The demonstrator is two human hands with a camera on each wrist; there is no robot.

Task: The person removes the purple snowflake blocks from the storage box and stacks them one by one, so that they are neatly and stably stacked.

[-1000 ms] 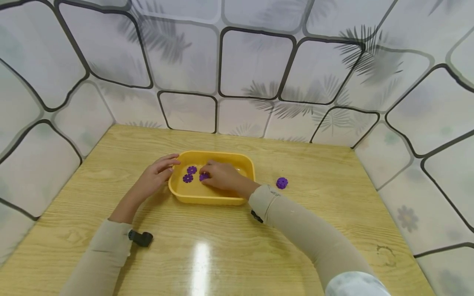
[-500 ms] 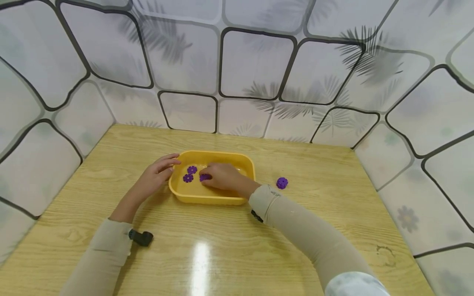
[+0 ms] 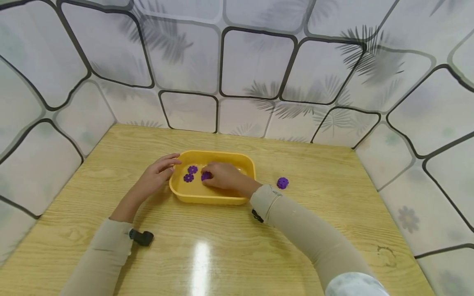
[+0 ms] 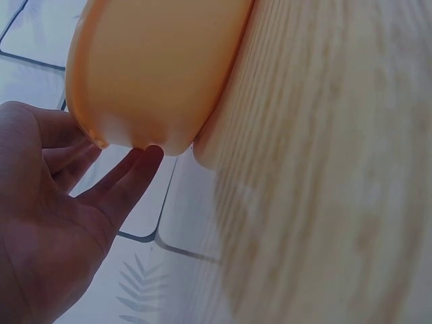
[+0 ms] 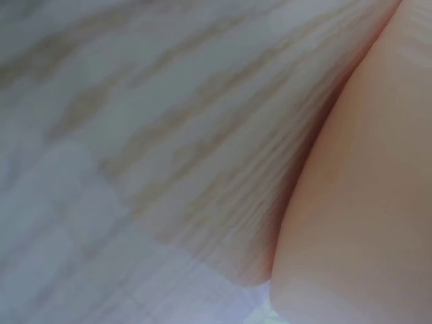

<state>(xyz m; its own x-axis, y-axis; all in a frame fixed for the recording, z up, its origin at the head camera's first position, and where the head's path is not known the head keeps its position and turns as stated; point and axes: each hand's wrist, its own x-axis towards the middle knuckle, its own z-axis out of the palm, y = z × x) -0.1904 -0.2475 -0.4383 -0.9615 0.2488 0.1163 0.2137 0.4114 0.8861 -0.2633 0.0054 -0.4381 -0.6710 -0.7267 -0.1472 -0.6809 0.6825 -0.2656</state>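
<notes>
In the head view my right hand point(image 3: 223, 175) reaches into a yellow plastic basin point(image 3: 212, 200), its thumb and fingertips pinching a purple notched, flower-shaped disc point(image 3: 205, 176) near the bottom. Part of that disc is hidden by the fingers. Two more purple notched discs, an upper one point(image 3: 192, 169) and a lower one point(image 3: 188, 178), lie on the basin floor to its left. My left hand point(image 3: 154, 176) rests at the basin's left end with fingers fairly straight, fingertips at the rim. The left wrist view shows its fingers against the basin's outer wall point(image 4: 162, 67).
A small pile of purple notched discs point(image 3: 282, 183) sits on the wooden table point(image 3: 166, 255) to the right of the basin. Patterned walls point(image 3: 255, 61) enclose the table at the back and sides. The right wrist view shows only the basin's outside point(image 5: 364, 202) and table surface.
My right hand shifts very slightly to the right inside the basin with the purple disc between its fingers. The left hand, the basin and the other discs stay as they were.
</notes>
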